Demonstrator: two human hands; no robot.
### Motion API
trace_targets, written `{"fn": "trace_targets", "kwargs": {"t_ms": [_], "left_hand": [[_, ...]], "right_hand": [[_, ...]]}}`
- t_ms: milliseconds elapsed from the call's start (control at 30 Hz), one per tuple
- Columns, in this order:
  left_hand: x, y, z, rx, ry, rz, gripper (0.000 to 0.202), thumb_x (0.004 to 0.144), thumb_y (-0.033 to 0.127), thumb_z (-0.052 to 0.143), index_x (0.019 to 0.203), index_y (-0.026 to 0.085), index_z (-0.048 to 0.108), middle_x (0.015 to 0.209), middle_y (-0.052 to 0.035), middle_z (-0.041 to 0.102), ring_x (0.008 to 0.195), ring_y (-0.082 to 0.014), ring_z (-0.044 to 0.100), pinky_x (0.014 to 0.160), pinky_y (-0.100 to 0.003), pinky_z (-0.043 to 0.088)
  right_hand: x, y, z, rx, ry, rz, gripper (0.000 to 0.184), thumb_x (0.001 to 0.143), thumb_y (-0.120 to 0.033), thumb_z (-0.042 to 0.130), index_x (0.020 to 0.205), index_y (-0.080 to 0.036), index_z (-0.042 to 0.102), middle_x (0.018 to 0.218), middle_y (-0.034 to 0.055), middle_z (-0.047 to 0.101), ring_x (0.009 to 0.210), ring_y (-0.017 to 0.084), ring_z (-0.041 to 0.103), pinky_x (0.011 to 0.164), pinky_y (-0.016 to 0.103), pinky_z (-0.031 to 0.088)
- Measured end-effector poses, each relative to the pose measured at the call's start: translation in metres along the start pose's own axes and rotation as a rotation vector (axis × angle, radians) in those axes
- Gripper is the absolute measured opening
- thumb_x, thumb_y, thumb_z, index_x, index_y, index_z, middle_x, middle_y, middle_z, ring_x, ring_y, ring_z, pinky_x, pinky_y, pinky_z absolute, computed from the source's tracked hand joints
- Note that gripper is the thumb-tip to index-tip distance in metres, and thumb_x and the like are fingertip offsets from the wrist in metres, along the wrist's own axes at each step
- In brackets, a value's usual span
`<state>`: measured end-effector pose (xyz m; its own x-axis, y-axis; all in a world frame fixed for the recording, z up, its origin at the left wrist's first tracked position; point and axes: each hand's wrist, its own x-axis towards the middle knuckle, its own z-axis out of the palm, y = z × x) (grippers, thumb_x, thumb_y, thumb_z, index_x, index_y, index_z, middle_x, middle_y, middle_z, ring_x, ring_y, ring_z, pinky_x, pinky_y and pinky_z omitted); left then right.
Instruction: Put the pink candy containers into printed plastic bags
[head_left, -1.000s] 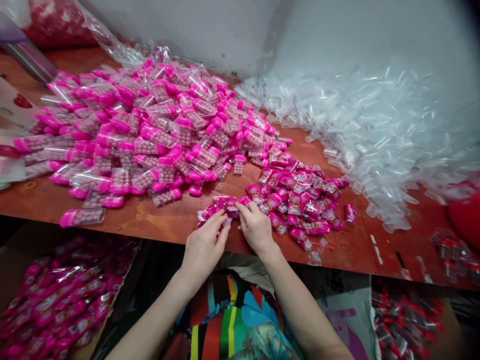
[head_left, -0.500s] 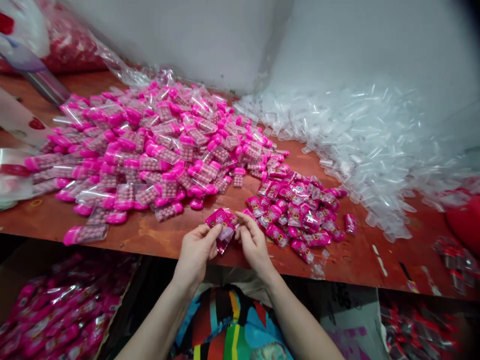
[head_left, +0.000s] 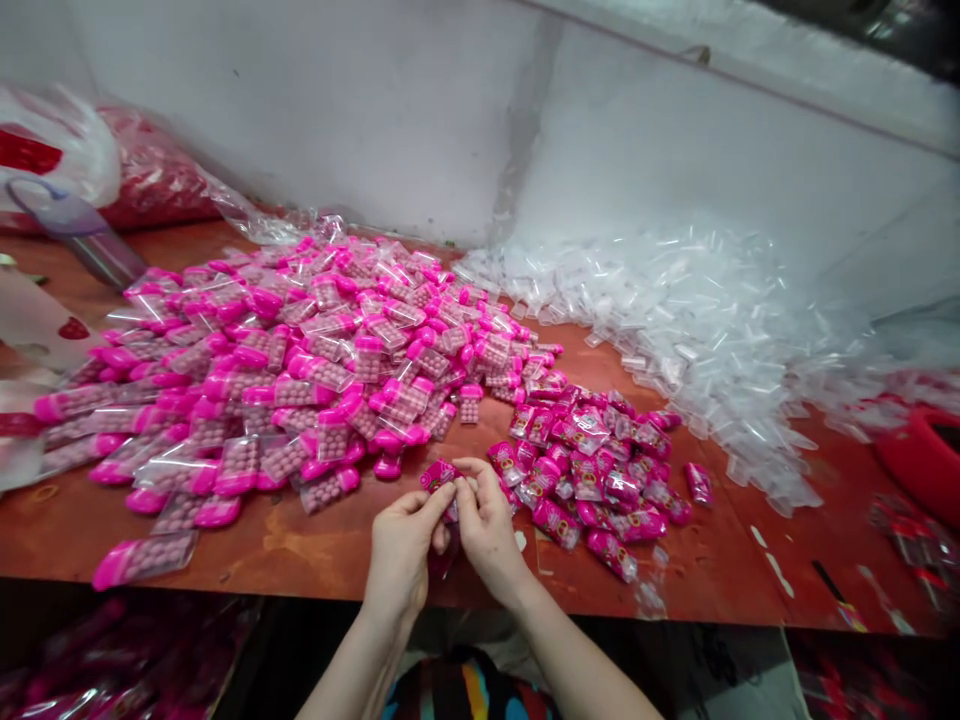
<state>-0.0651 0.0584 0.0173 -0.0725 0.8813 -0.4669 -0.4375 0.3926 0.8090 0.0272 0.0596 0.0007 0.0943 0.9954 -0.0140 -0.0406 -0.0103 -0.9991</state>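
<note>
My left hand (head_left: 403,545) and my right hand (head_left: 486,528) meet at the table's front edge, both pinching a small stack of pink printed labels (head_left: 440,477) held just above the wood. To the right lies a loose heap of the same pink labels (head_left: 592,465). On the left spreads a big pile of clear flat candy cases with pink caps (head_left: 300,370), filled with pink balls. A mound of clear plastic sleeves (head_left: 712,330) covers the back right.
The red-brown table (head_left: 315,550) runs to a white wall. A plastic bag of red items (head_left: 150,180) and a clear scoop (head_left: 75,225) sit at the back left. A red container (head_left: 926,450) stands at the right edge. Pink packed goods (head_left: 112,670) lie below the table.
The hands gathered labels off the table, lifted them and now pinch them closer together. The camera has tilted upward, so the table sits lower in view.
</note>
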Motion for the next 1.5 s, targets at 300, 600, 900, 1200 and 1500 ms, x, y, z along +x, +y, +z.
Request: {"fn": "trace_targets", "kwargs": {"t_ms": [300,600,900,1200,1500], "left_hand": [[0.012,0.016,-0.011,-0.102,-0.059,-0.07,0.03,0.07,0.038,0.076,0.062,0.014,0.059,0.037,0.0054,0.045,0.037,-0.0068,0.038,0.042,-0.02,0.031],[0.012,0.017,-0.014,-0.151,-0.006,-0.068,0.029,0.069,0.035,0.078,0.061,0.014,0.059,0.039,0.0057,0.045,0.039,-0.0061,0.039,0.043,-0.019,0.031],[0.002,0.03,-0.025,-0.282,0.057,-0.073,0.029,0.065,0.026,0.082,0.061,0.014,0.056,0.043,0.007,0.045,0.041,-0.0054,0.039,0.042,-0.019,0.033],[-0.011,0.012,-0.019,-0.348,-0.008,-0.071,0.028,0.069,0.027,0.08,0.061,0.014,0.056,0.045,0.0063,0.047,0.041,-0.0048,0.04,0.042,-0.018,0.034],[-0.025,0.0,-0.014,-0.307,-0.111,-0.057,0.029,0.078,0.031,0.072,0.062,0.014,0.056,0.045,0.0043,0.049,0.043,-0.0064,0.045,0.046,-0.019,0.038]], "right_hand": [[0.048,-0.012,-0.02,-0.424,-0.208,-0.107,0.029,0.097,-0.037,0.039,0.108,-0.024,0.063,0.062,-0.0035,0.055,0.055,0.014,0.052,0.057,0.026,0.042],[0.131,0.006,-0.017,-0.663,0.209,-0.058,0.05,0.076,-0.029,0.065,0.12,-0.011,0.05,0.121,0.0204,0.054,0.118,0.033,0.049,0.101,0.05,0.034],[0.071,-0.012,-0.032,-0.134,-0.077,0.123,0.032,0.086,-0.031,0.051,0.115,-0.017,0.056,0.091,0.0049,0.066,0.077,0.016,0.062,0.07,0.029,0.052],[-0.014,-0.032,-0.028,0.464,-0.145,0.33,0.018,0.087,-0.036,0.06,0.092,-0.019,0.063,0.078,0.0018,0.066,0.057,0.012,0.056,0.048,0.022,0.045],[-0.042,-0.015,-0.023,0.397,-0.08,0.332,0.031,0.087,-0.039,0.06,0.113,-0.021,0.055,0.075,-0.0006,0.064,0.046,0.007,0.049,0.039,0.018,0.037]]}}
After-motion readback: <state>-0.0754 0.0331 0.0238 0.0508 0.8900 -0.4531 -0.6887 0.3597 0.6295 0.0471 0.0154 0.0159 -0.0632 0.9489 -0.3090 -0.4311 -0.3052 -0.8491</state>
